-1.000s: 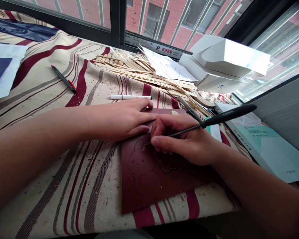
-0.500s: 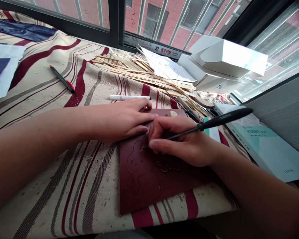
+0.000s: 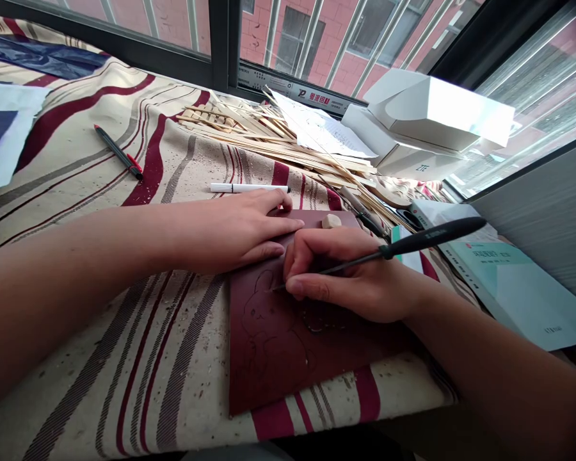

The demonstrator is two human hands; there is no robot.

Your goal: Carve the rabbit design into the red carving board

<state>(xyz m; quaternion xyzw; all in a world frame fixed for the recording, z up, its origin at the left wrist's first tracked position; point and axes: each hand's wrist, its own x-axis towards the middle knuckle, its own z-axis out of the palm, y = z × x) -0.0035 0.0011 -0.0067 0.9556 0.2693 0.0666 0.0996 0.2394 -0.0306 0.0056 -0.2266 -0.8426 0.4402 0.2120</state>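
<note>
A dark red board (image 3: pixel 278 378) lies on the striped cloth, with a rabbit-like animal outlined in dark lines on its left part. My right hand (image 3: pixel 350 275) pinches the thin metal shank of a black-handled carving tool (image 3: pixel 427 237). Its tip touches the board near the animal's ear, and its handle slants up to the right. Flat on the board's upper left edge rests my left hand (image 3: pixel 240 230), fingers apart and holding nothing, close to the tool tip. A small pale block (image 3: pixel 331 221) sits at the board's far edge, behind my right hand.
A white marker (image 3: pixel 249 188) lies beyond my left hand, with a black-and-red pen (image 3: pixel 119 152) farther left. Wooden strips (image 3: pixel 249 131), a paper sheet and a white box (image 3: pixel 427 115) are by the window. Books (image 3: pixel 523 282) lie at right. Crumbs dot the cloth (image 3: pixel 196 378).
The tool tip has shifted very slightly left and down along the drawn lines near the ear, my right hand moving with it. My left hand stays in place.
</note>
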